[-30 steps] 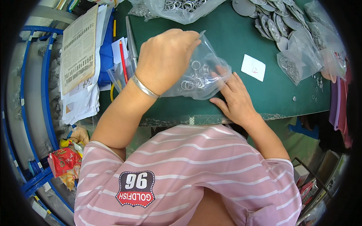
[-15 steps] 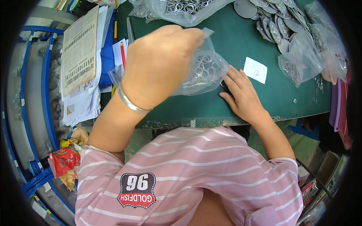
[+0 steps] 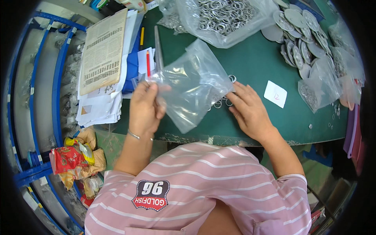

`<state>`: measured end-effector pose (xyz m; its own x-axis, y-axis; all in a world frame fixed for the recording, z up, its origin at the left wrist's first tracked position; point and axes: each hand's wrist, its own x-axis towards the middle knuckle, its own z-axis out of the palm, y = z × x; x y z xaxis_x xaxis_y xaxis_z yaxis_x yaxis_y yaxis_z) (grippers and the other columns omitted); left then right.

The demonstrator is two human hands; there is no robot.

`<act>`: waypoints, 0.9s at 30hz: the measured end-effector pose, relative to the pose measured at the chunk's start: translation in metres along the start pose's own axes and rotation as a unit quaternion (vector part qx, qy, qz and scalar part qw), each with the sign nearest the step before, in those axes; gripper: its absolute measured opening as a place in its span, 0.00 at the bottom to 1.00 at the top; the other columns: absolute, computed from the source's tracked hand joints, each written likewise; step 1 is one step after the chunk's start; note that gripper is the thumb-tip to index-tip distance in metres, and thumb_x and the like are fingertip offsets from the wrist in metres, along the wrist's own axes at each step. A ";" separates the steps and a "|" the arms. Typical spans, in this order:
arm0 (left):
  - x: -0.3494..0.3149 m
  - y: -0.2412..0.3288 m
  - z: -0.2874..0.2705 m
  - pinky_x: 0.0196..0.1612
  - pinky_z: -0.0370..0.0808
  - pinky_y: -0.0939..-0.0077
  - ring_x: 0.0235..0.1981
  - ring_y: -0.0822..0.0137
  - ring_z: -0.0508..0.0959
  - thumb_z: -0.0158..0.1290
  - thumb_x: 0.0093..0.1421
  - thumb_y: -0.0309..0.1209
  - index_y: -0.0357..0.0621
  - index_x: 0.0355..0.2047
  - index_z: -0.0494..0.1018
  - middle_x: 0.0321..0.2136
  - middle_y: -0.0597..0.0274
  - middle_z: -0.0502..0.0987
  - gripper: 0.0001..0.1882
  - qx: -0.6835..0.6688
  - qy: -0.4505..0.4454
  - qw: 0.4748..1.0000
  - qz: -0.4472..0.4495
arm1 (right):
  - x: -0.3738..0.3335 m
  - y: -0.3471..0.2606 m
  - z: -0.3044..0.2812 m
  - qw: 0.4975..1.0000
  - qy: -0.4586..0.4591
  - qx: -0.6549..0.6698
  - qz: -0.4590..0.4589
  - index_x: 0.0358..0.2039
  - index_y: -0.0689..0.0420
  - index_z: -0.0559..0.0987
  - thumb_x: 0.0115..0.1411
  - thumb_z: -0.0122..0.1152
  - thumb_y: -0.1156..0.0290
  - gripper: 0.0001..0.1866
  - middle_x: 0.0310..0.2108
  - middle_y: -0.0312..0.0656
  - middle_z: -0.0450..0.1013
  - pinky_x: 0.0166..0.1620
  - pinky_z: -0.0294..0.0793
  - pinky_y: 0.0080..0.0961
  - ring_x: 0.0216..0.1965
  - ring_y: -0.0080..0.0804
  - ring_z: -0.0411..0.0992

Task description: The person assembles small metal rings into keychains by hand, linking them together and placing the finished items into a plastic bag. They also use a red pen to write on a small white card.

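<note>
A clear plastic bag (image 3: 184,90) is stretched out in front of me above the green table. My left hand (image 3: 147,105) is closed on the bag's left end. My right hand (image 3: 248,111) rests low at the bag's right end, its fingers stretched out and thumb apart, the fingertips touching the bag's edge. Small metal rings (image 3: 219,103) show beside and partly under that edge; one more ring (image 3: 232,78) lies just beyond my fingertips. The bag hides how many rings lie beneath it.
A large bag of metal rings (image 3: 225,17) stands at the back. Flat metal discs (image 3: 301,35) are heaped at the back right, near smaller bags (image 3: 319,86). A white square card (image 3: 275,94) lies right of my hand. Papers (image 3: 103,51) and a red pencil (image 3: 148,64) are at left.
My left hand has come down and left, drawing the bag out flat. The rings that showed inside the bag now show at its right edge. My right hand has stayed nearly in place.
</note>
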<state>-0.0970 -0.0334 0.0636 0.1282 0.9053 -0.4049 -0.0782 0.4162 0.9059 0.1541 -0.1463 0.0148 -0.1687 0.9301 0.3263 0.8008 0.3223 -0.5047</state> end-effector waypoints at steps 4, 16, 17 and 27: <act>-0.021 -0.009 -0.012 0.10 0.56 0.87 0.11 0.77 0.64 0.44 0.67 0.31 0.40 0.40 0.64 0.29 0.61 0.73 0.07 -0.039 0.043 0.995 0.082 | 0.016 -0.015 0.002 0.977 -0.043 0.201 0.059 0.59 0.63 0.64 0.57 0.62 0.67 0.31 0.58 0.54 0.63 0.59 0.63 0.42 0.58 0.49 0.64; -0.041 -0.013 -0.017 0.27 0.60 0.88 0.27 0.79 0.65 0.69 0.41 0.55 0.38 0.53 0.59 0.38 0.62 0.72 0.49 0.022 -0.179 0.945 0.273 | 0.078 -0.029 0.030 0.605 -0.153 0.688 0.371 0.38 0.59 0.73 0.64 0.56 0.57 0.16 0.28 0.46 0.76 0.16 0.65 0.16 0.18 0.24 0.71; -0.040 -0.016 -0.021 0.28 0.60 0.88 0.27 0.79 0.65 0.67 0.49 0.47 0.38 0.52 0.59 0.37 0.63 0.70 0.41 0.082 -0.198 0.930 0.299 | 0.077 -0.038 0.031 0.608 -0.180 0.673 0.382 0.38 0.60 0.73 0.64 0.54 0.54 0.19 0.25 0.47 0.75 0.13 0.60 0.16 0.15 0.24 0.68; -0.041 -0.026 -0.013 0.33 0.64 0.86 0.30 0.79 0.66 0.49 0.61 0.18 0.39 0.51 0.59 0.32 0.64 0.68 0.19 -0.010 -0.089 0.954 0.287 | 0.227 -0.063 0.029 0.517 0.027 0.808 0.280 0.43 0.63 0.67 0.67 0.48 0.61 0.16 0.36 0.50 0.72 0.40 0.74 0.29 0.36 0.35 0.72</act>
<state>-0.1127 -0.0800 0.0553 0.2237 0.9568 0.1859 -0.2037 -0.1407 0.9689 0.0484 0.0499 0.0973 -0.1185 0.9653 -0.2328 -0.8190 -0.2276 -0.5267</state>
